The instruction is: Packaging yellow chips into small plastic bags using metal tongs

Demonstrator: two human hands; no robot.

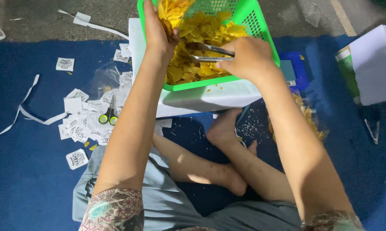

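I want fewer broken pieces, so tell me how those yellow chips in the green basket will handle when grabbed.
The yellow chips look thin and curled, so probably brittle; crumbs on the blue mat suggest they shed. The left hand lifts a loose bunch, so they seem light. Against the metal tongs in the right hand, they may crack if squeezed. The green basket holds them loosely.

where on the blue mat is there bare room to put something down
Bare mat lies at lower left, below the paper labels and scissors, and at lower right below the white sheet. Crowded: the labels beside the white box, the green basket where the left hand and right hand work, and the chips by the right arm.
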